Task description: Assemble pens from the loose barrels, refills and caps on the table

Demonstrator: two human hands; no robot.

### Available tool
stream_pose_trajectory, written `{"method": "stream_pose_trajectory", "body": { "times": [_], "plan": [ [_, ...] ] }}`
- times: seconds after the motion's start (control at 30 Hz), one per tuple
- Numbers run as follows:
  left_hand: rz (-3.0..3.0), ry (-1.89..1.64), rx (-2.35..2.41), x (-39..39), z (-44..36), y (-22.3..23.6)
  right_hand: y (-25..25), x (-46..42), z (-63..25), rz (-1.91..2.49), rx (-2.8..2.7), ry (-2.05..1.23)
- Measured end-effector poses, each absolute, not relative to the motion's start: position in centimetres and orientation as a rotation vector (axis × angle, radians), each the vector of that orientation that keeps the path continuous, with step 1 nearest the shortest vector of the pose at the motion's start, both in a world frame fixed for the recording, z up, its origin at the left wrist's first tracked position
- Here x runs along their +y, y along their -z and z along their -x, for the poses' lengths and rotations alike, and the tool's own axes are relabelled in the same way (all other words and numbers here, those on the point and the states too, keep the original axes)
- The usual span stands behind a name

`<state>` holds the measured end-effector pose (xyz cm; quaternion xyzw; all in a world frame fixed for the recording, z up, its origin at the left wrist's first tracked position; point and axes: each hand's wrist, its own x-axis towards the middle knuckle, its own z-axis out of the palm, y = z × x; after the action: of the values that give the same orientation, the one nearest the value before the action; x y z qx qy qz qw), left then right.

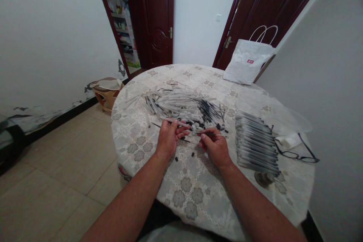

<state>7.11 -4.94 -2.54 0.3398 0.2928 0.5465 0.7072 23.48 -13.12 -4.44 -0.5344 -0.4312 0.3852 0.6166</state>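
My left hand [167, 140] has its thumb and fingers closed on a whitish translucent pen barrel [183, 124], which lies slantwise across the fingers. To its right, my right hand [214, 146] pinches a thin pen refill [209, 133], pointing left toward the other hand. Just beyond both hands lies a heap of pale pen barrels [181, 102], with dark thin refills [209, 110] at its right end. Small black and white parts [198, 125] are scattered in front of the heap. Two little black plugs [176, 159] rest on the cloth between my forearms.
Many pens lie side by side in a row [255, 141] at the right of the round, cloth-covered table [185, 206]. Near them are black-framed glasses [295, 155], a small round object [264, 178] and clear plastic [283, 115]. A white paper bag [246, 62] stands at the back right.
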Motion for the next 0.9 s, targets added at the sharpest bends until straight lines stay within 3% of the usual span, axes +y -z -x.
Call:
{"method": "stream_pose_trajectory", "body": {
  "times": [0.9],
  "plan": [
    [-0.726, -1.033, 0.554, -5.75, -7.55, 2.95, 4.8, -12.95, -23.73, 1.277, -0.958, -0.792]
  ]
}}
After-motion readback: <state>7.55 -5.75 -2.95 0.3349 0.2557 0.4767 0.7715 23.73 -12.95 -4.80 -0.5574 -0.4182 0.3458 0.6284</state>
